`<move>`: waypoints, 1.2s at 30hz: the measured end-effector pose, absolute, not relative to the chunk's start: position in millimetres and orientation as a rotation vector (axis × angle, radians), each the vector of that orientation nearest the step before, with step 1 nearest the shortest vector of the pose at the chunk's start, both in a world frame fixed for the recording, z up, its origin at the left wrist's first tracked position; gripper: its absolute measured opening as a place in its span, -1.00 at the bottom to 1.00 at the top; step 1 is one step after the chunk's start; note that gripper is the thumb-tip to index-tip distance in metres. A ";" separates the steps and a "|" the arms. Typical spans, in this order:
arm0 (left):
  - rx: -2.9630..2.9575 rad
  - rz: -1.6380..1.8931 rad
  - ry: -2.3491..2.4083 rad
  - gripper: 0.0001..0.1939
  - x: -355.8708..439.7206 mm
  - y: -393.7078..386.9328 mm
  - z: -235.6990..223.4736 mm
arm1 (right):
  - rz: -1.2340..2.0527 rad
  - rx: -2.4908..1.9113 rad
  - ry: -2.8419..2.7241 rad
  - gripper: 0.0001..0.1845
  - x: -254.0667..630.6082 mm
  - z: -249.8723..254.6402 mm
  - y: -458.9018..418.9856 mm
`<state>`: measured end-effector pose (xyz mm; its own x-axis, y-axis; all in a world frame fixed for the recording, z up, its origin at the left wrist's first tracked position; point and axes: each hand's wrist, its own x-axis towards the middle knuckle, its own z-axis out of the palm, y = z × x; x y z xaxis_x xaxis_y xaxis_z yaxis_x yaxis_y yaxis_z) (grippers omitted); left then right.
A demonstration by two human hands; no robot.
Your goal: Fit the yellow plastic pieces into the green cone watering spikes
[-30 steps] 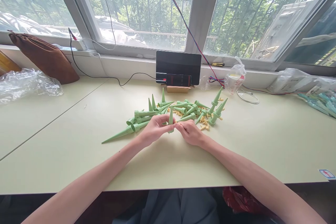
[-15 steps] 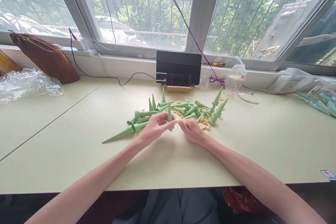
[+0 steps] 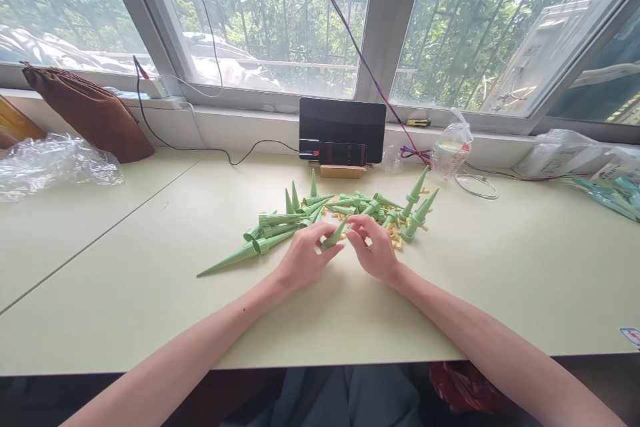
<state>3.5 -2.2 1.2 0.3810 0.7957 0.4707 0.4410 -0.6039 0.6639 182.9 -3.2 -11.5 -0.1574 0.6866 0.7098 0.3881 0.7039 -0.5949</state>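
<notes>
My left hand (image 3: 309,252) is closed around a green plastic spike (image 3: 336,235), whose pointed end tilts up and to the right. A small yellow piece (image 3: 343,236) shows at the spike's side. Right beside it is my right hand (image 3: 374,248), its thumb and forefinger apart in a curve close to the spike's tip; I see nothing held in it. Behind both hands lies a pile of green spikes (image 3: 280,229), several of them standing upright. Loose yellow valve-like pieces (image 3: 395,237) are scattered at the pile's right side.
A black tablet (image 3: 342,121) leans at the back with a phone (image 3: 343,154) before it on a cardboard stand (image 3: 341,172). Clear plastic wrap (image 3: 60,163) and a brown bag (image 3: 90,113) are at the left. A bagged cup (image 3: 449,152), cables and bagged items (image 3: 613,187) are at the right.
The green spike has tilted from upright to the right. My right hand's pinch near the yellow piece has loosened, and its fingers have come apart and moved up.
</notes>
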 end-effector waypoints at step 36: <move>2.150 0.990 1.078 -0.88 -1.8 -14.9 -4.7 | 0.167 -1.016 -1.755 -0.73 192.0 -13.1 0.6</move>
